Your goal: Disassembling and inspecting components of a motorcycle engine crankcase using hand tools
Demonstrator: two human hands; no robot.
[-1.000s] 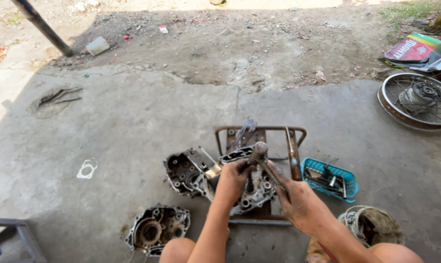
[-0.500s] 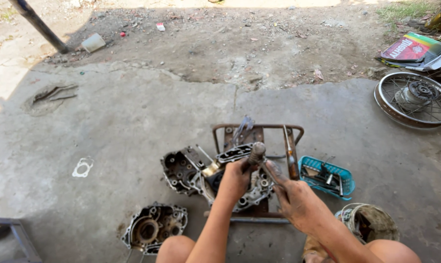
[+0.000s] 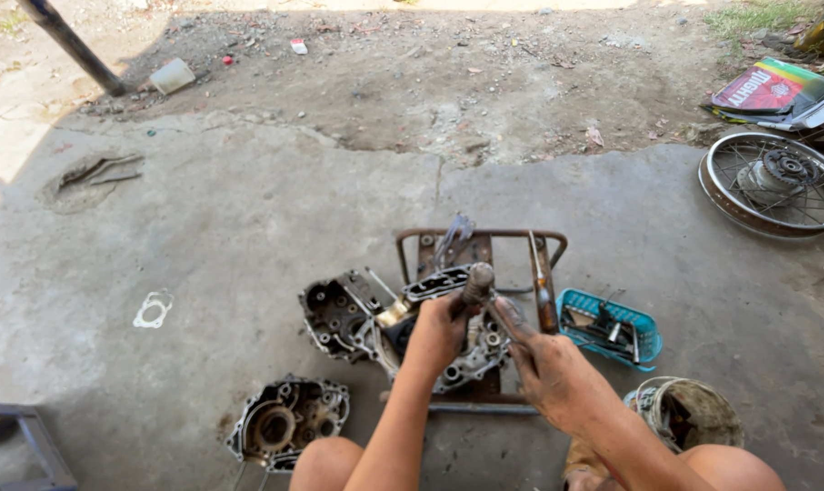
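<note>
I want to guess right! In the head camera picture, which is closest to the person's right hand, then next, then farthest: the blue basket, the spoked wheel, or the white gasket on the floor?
From the right hand:
1. Blue basket, just to its right on the concrete.
2. Spoked wheel, far off at the upper right.
3. White gasket, away on the left, lying flat on the floor.
</note>
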